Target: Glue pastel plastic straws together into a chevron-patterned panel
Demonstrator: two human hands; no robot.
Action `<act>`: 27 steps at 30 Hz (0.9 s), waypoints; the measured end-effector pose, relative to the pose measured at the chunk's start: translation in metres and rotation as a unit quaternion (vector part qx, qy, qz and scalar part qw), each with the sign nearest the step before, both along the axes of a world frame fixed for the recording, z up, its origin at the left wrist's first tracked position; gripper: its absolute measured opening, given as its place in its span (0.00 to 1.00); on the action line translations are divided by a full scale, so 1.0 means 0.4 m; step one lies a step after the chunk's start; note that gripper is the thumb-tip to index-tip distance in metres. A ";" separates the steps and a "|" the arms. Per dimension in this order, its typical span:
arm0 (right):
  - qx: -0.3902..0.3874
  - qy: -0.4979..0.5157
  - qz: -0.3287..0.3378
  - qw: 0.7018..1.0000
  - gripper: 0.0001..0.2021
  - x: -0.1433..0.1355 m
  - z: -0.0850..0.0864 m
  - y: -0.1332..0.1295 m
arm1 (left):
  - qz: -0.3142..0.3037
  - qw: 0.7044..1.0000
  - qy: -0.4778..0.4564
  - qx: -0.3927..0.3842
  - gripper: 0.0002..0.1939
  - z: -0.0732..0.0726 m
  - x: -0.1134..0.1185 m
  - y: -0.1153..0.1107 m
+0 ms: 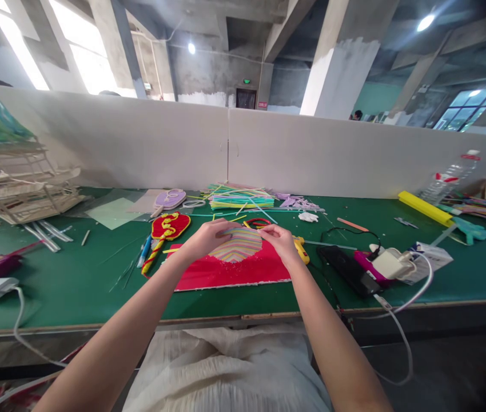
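Observation:
A pastel striped piece with a chevron pattern (238, 247) lies over a red board (226, 276) on the green table. My left hand (209, 239) has its fingers closed on the piece's upper left edge. At the upper right edge, my right hand (281, 239) pinches it between thumb and fingers. A red and yellow fan-shaped craft piece (172, 227) with a twisted handle rests left of the board. Beside my right hand sits a yellow glue gun (301, 250), partly hidden. A red and yellow loop (257, 222) shows behind the striped piece.
Bundles of coloured strips (240, 199) lie at the back, with a purple craft piece (170, 199) to their left. Rightward are a black phone (348, 269), a power strip with a charger (391, 263), a yellow bar (425, 209) and a plastic bottle (451, 177). A rack (24, 189) stands left.

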State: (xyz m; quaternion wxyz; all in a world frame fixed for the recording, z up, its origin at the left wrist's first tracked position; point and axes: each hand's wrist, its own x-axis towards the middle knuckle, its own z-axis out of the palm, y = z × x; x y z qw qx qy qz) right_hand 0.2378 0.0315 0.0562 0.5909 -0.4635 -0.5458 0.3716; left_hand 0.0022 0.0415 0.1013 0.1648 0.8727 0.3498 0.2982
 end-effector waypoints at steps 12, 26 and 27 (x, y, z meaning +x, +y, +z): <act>-0.002 -0.002 0.011 1.000 0.15 0.000 -0.011 0.003 | 0.002 1.000 -0.005 -0.011 0.19 0.003 0.001 -0.002; -0.003 0.000 0.013 1.000 0.16 0.003 -0.018 0.006 | 0.010 0.998 -0.032 -0.044 0.19 -0.001 0.006 -0.002; -0.002 0.000 0.012 1.000 0.16 0.003 -0.020 0.007 | 0.011 0.998 -0.041 -0.053 0.19 -0.002 0.007 -0.001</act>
